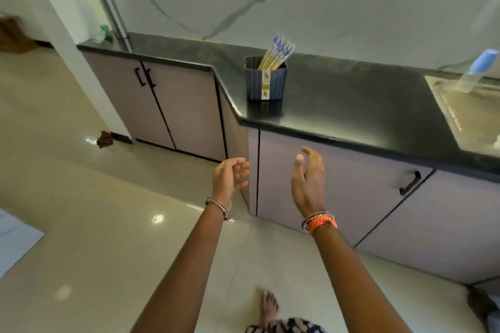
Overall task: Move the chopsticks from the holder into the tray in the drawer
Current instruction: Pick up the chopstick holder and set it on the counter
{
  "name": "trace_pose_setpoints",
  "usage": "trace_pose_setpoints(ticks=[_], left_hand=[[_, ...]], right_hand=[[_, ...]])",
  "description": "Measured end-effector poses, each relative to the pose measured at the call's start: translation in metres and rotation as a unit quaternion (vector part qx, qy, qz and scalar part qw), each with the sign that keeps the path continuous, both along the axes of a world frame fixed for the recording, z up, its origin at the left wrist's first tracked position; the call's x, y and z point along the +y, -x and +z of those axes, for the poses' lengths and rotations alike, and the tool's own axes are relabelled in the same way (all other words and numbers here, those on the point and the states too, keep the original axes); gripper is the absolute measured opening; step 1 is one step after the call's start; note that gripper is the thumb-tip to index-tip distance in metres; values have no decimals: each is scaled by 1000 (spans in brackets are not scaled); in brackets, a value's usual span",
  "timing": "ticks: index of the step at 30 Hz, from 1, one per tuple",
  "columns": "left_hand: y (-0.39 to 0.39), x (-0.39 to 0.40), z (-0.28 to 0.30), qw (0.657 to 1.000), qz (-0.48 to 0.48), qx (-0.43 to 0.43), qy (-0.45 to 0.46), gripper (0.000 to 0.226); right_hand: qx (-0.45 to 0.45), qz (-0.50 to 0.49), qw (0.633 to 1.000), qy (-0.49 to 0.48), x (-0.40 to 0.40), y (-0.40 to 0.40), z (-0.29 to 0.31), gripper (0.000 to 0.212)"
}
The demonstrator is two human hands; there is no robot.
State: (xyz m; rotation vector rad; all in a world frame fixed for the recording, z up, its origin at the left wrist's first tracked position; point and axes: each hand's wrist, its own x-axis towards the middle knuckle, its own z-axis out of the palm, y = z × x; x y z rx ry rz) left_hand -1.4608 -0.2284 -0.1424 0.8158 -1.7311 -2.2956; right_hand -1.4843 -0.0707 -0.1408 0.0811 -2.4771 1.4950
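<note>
A bunch of wooden chopsticks with blue-patterned tops leans in a grey-blue ribbed holder that stands near the corner of the black countertop. My left hand and my right hand are both held out in front of the lilac cabinet front, below the counter edge, fingers relaxed and holding nothing. The drawer front under the counter is closed, with a black handle at its right. No tray is in view.
A steel sink is set in the counter at the right, with a blue-topped bottle behind it. More cabinet doors run to the left. The floor is glossy tile; my foot shows at the bottom.
</note>
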Motion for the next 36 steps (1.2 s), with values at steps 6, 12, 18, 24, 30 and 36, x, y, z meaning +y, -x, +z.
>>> trace_pose_setpoints(ticks=[6, 12, 18, 24, 30, 36], left_hand=[[98, -19, -9, 999, 30, -13, -33, 25], [201, -46, -1, 997, 70, 14, -38, 27], [329, -89, 9, 995, 75, 54, -23, 33], [416, -106, 6, 996, 50, 38, -56, 40], [441, -95, -15, 995, -28, 41, -91, 42], [443, -85, 0, 989, -15, 70, -126, 43]], right_hand=[[-113, -29, 947, 298, 8, 126, 11, 32], [-125, 1, 939, 320, -16, 230, 15, 48], [-127, 10, 934, 334, -61, 355, 24, 40], [-168, 17, 908, 384, -89, 438, 15, 32], [-245, 66, 837, 484, -103, 460, -12, 34], [-279, 103, 801, 520, -95, 473, -7, 37]])
